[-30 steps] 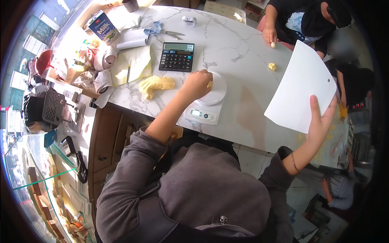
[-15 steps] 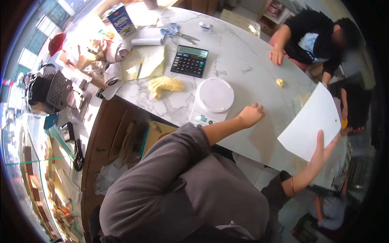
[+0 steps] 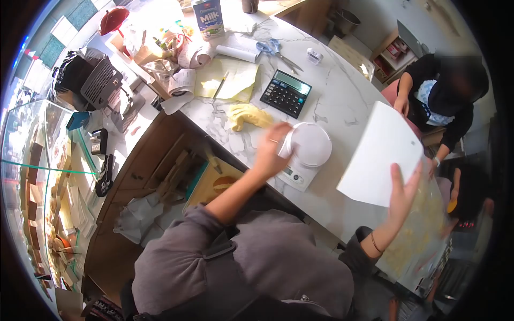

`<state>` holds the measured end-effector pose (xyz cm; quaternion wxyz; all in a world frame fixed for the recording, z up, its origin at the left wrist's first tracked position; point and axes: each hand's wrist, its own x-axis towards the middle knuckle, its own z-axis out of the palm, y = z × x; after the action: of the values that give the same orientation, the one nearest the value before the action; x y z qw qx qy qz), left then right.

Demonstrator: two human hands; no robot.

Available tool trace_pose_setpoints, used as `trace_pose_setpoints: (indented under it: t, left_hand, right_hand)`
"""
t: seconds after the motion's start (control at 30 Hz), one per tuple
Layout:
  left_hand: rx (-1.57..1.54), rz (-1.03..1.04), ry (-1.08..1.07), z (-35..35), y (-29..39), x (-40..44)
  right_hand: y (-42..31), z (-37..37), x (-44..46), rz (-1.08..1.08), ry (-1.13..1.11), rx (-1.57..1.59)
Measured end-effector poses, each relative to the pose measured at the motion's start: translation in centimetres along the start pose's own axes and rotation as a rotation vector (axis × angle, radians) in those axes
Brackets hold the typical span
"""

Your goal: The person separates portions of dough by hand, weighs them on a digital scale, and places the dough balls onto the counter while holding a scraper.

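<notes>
My right hand [image 3: 404, 192] grips the lower edge of a white flexible sheet [image 3: 377, 152], held tilted above the right part of the counter. A small dark spot shows near one corner of the sheet. My left hand [image 3: 272, 152] is at the left edge of a white kitchen scale [image 3: 310, 144], slightly blurred, with thumb and fingers apart and nothing visible in them. I cannot tell whether it touches the scale. Just beyond it, a lump of yellow dough [image 3: 247, 116] lies on the marble-patterned counter [image 3: 342, 107].
Behind the scale are a calculator [image 3: 286, 93], scissors [image 3: 278, 53], a pen [image 3: 220, 87] on yellow paper [image 3: 238, 77] and a milk carton [image 3: 209, 20]. Across the counter sits a person in black [image 3: 455, 101]. Below the counter edge is an open shelf [image 3: 179, 176].
My left hand has moved left, from right of the scale to its left edge, and its fingers have opened. The white sheet stays in my right hand. The view has shifted.
</notes>
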<state>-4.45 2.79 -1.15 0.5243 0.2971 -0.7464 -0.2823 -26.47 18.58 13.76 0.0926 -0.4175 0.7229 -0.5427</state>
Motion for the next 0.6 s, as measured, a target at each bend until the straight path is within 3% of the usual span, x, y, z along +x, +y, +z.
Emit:
trace_pose_setpoints:
  t: [0.03, 0.07, 0.1, 0.17, 0.23, 0.33, 0.43, 0.6]
  left_hand:
    - [0.203, -0.055, 0.13, -2.7, -2.1, 0.3]
    - [0.224, -0.048, 0.13, -3.2, -1.6, 0.6]
    - [0.222, -0.199, 0.197, -5.1, -4.0, 0.2]
    - [0.463, -0.257, 0.133, -8.6, -7.0, -0.3]
    - [0.446, -0.321, 0.013, -9.6, -8.8, -0.9]
    - [0.568, -0.296, -0.096, -9.1, -10.6, -1.4]
    - [0.465, -0.373, -0.035, -9.2, -10.6, -1.2]
    - [0.417, -0.316, 0.042, -9.5, -11.5, -2.1]
  right_hand:
    - [-0.3, 1.8, 0.5, -0.016, -0.077, 0.001]
    - [-0.9, 3.0, 0.7, 0.009, -0.138, 0.063]
    - [-1.5, 4.7, 1.0, 0.029, -0.206, 0.129]
    - [-2.0, 9.6, 1.8, -0.013, -0.379, 0.093]
    - [-2.0, 15.1, 2.5, -0.23, -0.483, 0.001]
    - [-2.1, 22.6, 2.8, -0.322, -0.645, -0.059]
    - [-1.6, 27.8, 2.7, -0.406, -0.774, -0.277]
    - [-2.4, 30.7, 2.8, -0.499, -0.945, -0.471]
